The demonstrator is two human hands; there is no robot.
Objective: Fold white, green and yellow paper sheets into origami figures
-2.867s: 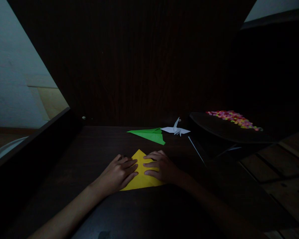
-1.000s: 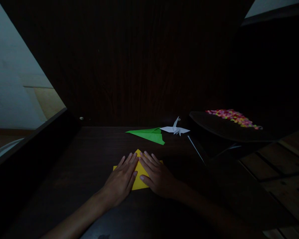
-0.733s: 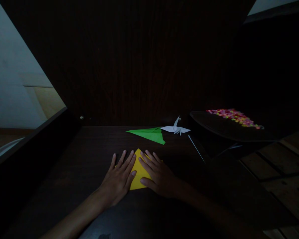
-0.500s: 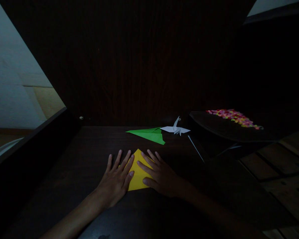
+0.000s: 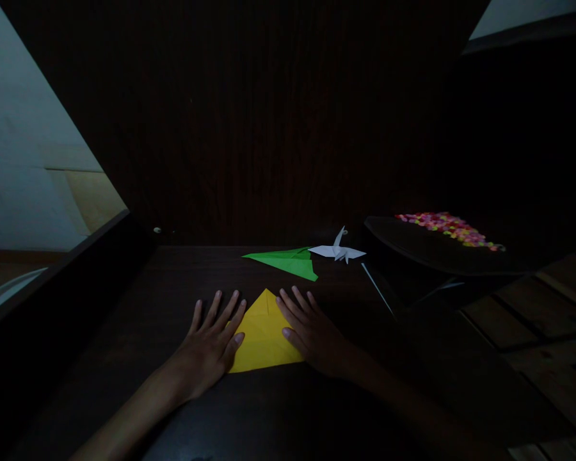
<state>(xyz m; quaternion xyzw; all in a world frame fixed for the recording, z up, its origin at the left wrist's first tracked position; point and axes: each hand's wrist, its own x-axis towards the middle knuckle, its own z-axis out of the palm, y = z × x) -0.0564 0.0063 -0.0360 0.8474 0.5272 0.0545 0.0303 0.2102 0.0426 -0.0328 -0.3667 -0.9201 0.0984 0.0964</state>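
A yellow sheet of paper (image 5: 264, 339), folded to a point at its far end, lies on the dark wooden surface (image 5: 139, 307). My left hand (image 5: 211, 346) rests flat with its fingers spread, thumb and fingertips over the paper's left edge. On the opposite side, my right hand (image 5: 314, 333) lies flat across the right edge with its fingers stretched out. Creases show near the paper's tip. Just beyond is a green paper plane (image 5: 285, 261), and a white origami crane (image 5: 338, 251) touches or nearly touches its right end.
To the right of the crane lies a thin white strip (image 5: 377, 288). A dark curved shelf (image 5: 413, 250) at the right bears a cluster of small pink, red and yellow pieces (image 5: 454, 227). A dark upright panel (image 5: 269, 128) closes off the back; a raised edge (image 5: 62, 275) runs along the left.
My left hand has slid left and my right hand has shifted slightly right, so more of the yellow paper shows between them. The green plane and crane have stayed in place.
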